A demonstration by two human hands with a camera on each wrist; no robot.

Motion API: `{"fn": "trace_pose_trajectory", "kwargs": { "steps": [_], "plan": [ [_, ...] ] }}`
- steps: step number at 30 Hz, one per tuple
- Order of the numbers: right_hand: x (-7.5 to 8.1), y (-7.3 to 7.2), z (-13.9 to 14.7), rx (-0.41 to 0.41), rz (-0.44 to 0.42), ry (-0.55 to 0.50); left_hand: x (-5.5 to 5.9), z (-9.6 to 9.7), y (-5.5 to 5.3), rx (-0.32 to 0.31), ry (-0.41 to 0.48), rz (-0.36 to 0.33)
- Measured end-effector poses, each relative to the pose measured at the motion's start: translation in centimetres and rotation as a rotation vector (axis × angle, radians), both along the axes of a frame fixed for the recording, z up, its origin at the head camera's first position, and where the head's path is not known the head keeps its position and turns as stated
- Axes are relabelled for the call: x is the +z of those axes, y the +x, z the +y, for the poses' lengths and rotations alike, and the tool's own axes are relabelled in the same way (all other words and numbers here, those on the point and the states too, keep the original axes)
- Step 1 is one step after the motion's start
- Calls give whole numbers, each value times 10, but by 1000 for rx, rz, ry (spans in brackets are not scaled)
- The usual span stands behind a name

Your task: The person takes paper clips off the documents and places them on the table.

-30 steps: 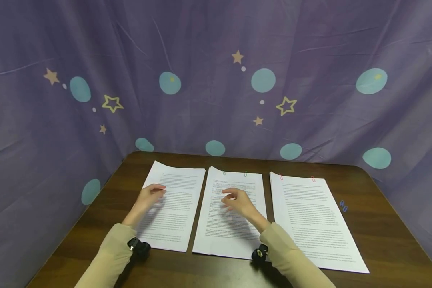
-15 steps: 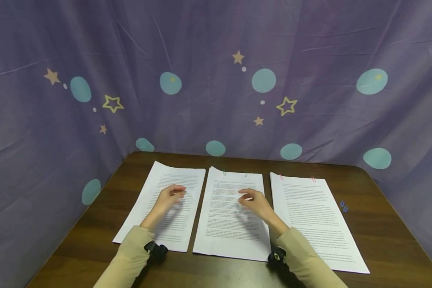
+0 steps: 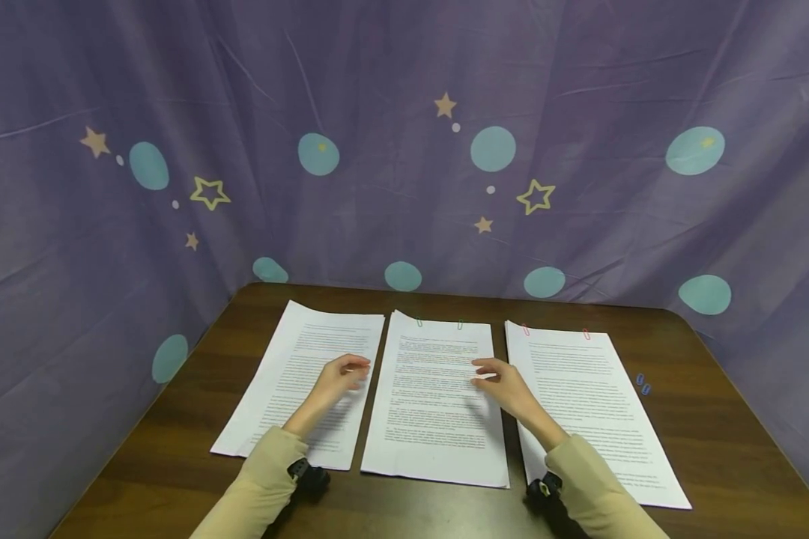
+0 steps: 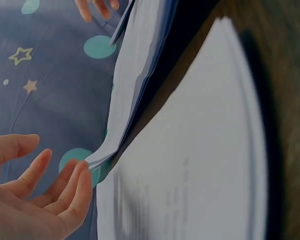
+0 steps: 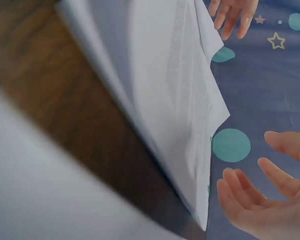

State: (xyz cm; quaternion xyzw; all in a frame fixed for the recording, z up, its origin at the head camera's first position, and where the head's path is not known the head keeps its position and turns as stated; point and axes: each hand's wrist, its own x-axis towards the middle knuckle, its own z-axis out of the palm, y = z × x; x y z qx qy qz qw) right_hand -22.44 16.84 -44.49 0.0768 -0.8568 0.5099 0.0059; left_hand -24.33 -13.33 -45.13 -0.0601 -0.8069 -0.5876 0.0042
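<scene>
Three stacks of printed paper lie side by side. Over the right part of the left stack [image 3: 276, 404] hovers my left hand [image 3: 333, 383], fingers loosely bent and holding nothing. My right hand [image 3: 508, 389] is above the right edge of the middle stack [image 3: 431, 457], also holding nothing. Two green paper clips [image 3: 460, 325] sit on the middle stack's top edge. The right stack [image 3: 600, 419] bears two red paper clips [image 3: 586, 334] along its top. Both wrist views show relaxed fingers [image 4: 72, 192] apart from the paper, thumb and fingers spread.
Two blue paper clips [image 3: 643, 384] lie on the brown wooden table [image 3: 728, 449], right of the right stack. A purple curtain [image 3: 391, 202] with stars and teal dots hangs behind the table. Black wrist cameras [image 3: 310, 479] are strapped over the beige sleeves.
Both hands have moved to the right over the stacks, the left across the left stack, the right toward the middle stack's right edge. Papers and clips stay put.
</scene>
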Motion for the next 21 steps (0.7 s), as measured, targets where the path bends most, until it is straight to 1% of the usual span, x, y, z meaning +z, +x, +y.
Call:
{"fn": "trace_pose_trajectory", "kwargs": {
  "steps": [2,4,9,11,15,19,21],
  "plan": [
    [-1,1,3,-1,3,2,0,3,2,-13,4,-5],
    [-2,2,5,-6,2,-2,7,8,8,-17,5,-17],
    [-4,3,13,-11,-29,7,3,15,7,5,-3,-46],
    [-4,4,15,-8,-54,12,-6,15,2,9,-7,-53],
    [-6,5,18,-1,-106,-6,-7,18,5,-9,-29,-57],
    [-7,6,20,11,-137,-20,-6,22,8,-22,-67,-48],
    [-8,6,21,24,-144,-23,-5,24,8,-32,-76,-56]
  ]
}}
